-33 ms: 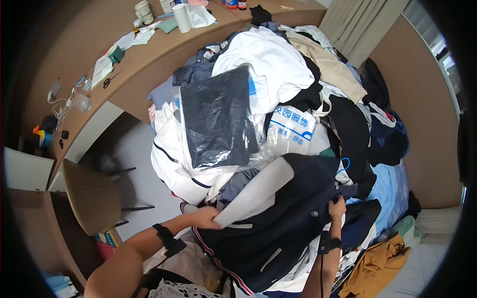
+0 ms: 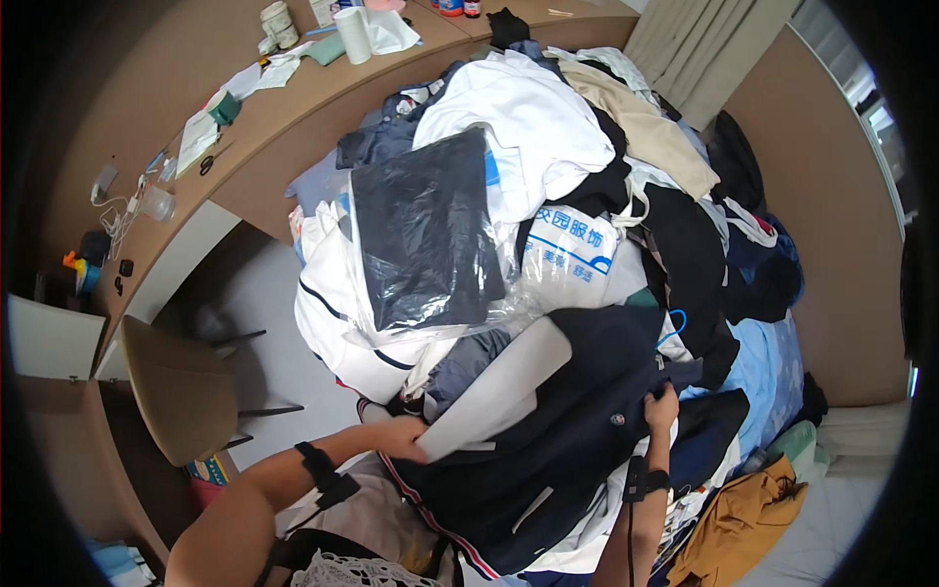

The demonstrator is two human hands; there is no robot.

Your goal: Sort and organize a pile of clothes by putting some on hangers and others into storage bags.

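A dark navy jacket lies spread before me on the heap of clothes, with a small emblem, light pocket strips and a red-and-white striped hem. My left hand is closed on the narrow end of its pale grey sleeve, which stretches away over the jacket's left side. At the jacket's right edge, my right hand pinches the dark fabric, fingers partly hidden. Just beyond the jacket are a clear bag holding a black folded garment and a printed clear bag.
White, beige and black clothes pile up beyond. A mustard garment lies at the near right. A brown chair stands left, below a curved desk with scissors, a paper roll and cables.
My left hand has come slightly nearer to me with the sleeve's end. My right hand keeps its hold on the jacket's edge.
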